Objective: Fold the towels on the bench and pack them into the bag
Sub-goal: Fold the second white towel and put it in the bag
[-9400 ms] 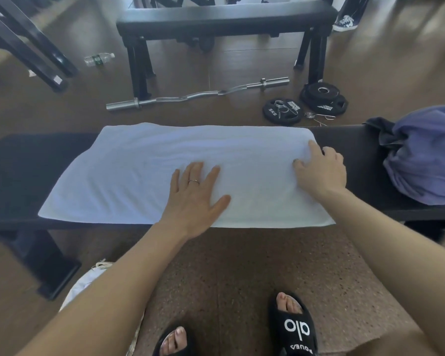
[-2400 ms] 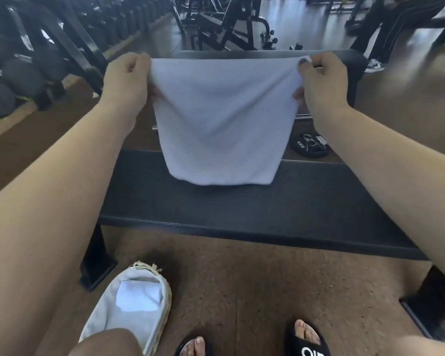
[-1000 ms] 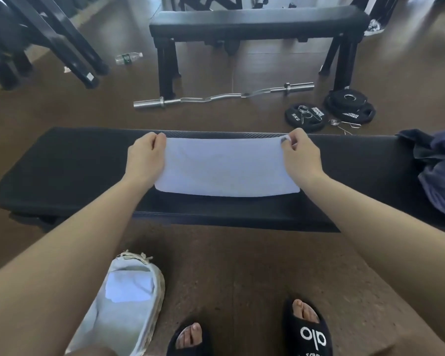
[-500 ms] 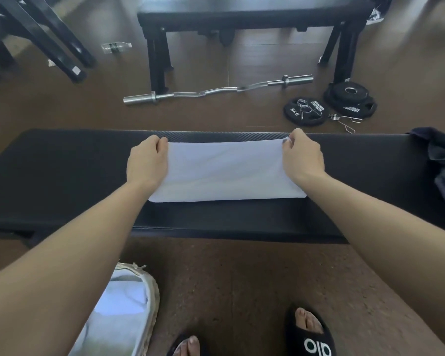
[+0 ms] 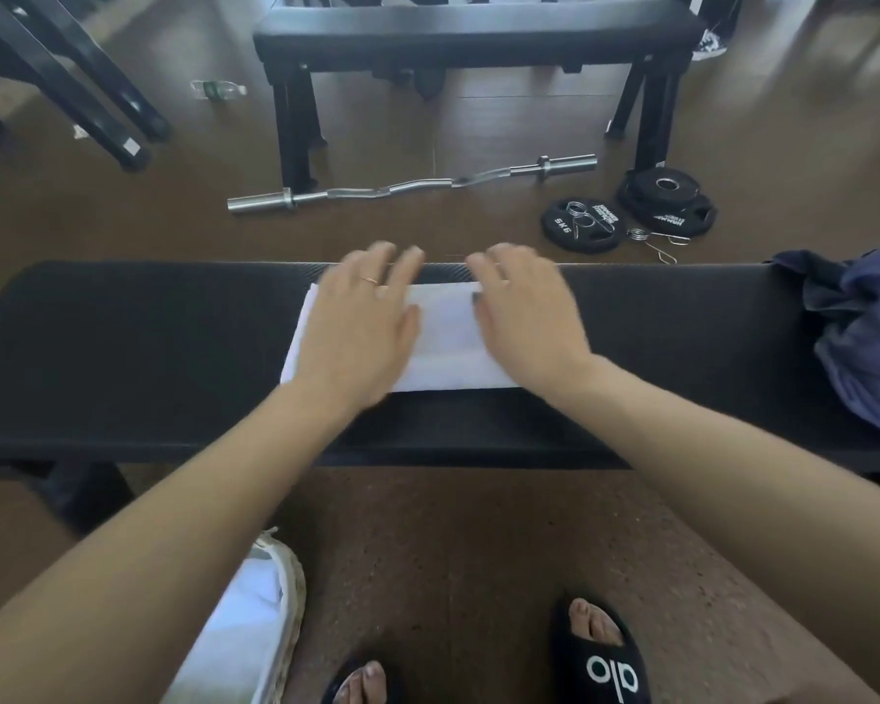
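Note:
A white towel [image 5: 445,343], folded into a small rectangle, lies flat in the middle of the black bench [image 5: 148,358]. My left hand [image 5: 359,327] lies palm down on its left half with fingers straight and spread. My right hand [image 5: 527,317] lies palm down on its right half, fingers straight, slightly blurred by motion. A purple-blue towel [image 5: 869,337] sits bunched at the bench's right end. On the floor at the lower left the white bag [image 5: 288,586] stands open, with a folded white towel [image 5: 240,632] inside it.
Behind the bench a curl bar [image 5: 412,185] and weight plates [image 5: 631,210] lie on the floor before a second black bench [image 5: 478,27]. A water bottle [image 5: 217,88] lies far left. My sandalled feet [image 5: 600,652] stand below.
My hands let go of the towel's far corners and now lie flat on it, closer together. The towel looks narrower than half a second ago.

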Motion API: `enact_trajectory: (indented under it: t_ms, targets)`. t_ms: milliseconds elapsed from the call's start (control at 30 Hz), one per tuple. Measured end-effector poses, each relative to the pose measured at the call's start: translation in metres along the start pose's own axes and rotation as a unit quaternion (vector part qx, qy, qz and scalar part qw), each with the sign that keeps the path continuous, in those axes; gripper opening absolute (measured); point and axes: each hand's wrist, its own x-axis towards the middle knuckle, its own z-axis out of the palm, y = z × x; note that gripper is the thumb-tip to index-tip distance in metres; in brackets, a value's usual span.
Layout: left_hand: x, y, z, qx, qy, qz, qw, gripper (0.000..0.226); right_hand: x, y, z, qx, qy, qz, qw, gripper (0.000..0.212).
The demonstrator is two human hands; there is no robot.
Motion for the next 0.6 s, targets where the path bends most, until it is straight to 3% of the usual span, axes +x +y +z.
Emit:
enact_trajectory:
  t_ms: [33, 100, 133, 200, 367, 467, 533, 600]
  targets:
    - [-0.005, 0.015, 0.004, -0.021, -0.051, 0.015, 0.998, 0.053, -0.005, -0.012, 0.000, 0.061, -0.032, -0.035, 0.997, 0.036]
    - [-0.015, 0.026, 0.015, -0.060, -0.165, -0.044, 0.983, 0.056, -0.020, -0.025, 0.001, 0.120, -0.142, -0.017, 0.982, 0.060]
    - [-0.020, 0.023, 0.020, -0.065, -0.210, -0.080, 0.972, 0.057, -0.028, -0.021, 0.002, 0.109, -0.190, 0.013, 0.976, 0.068]
    - [-0.027, 0.009, 0.023, -0.053, -0.256, -0.105, 0.960, 0.058, -0.040, 0.003, 0.005, 0.075, -0.250, 0.062, 0.963, 0.065]
    - [-0.030, -0.013, 0.013, -0.002, -0.282, -0.150, 0.948, 0.060, -0.047, 0.037, -0.008, 0.110, -0.276, 0.156, 0.942, 0.054]
    - [-0.033, 0.009, 0.004, 0.024, -0.204, -0.112, 0.972, 0.060, -0.036, 0.037, -0.020, 0.178, -0.231, 0.249, 0.924, 0.053]
    - [-0.036, 0.033, -0.003, -0.013, -0.158, -0.050, 0.986, 0.058, -0.023, 0.035, -0.031, 0.259, -0.223, 0.314, 0.886, 0.060]
    - [-0.041, 0.057, -0.007, -0.052, -0.160, -0.003, 0.986, 0.061, -0.016, 0.032, -0.040, 0.352, -0.212, 0.372, 0.832, 0.067]
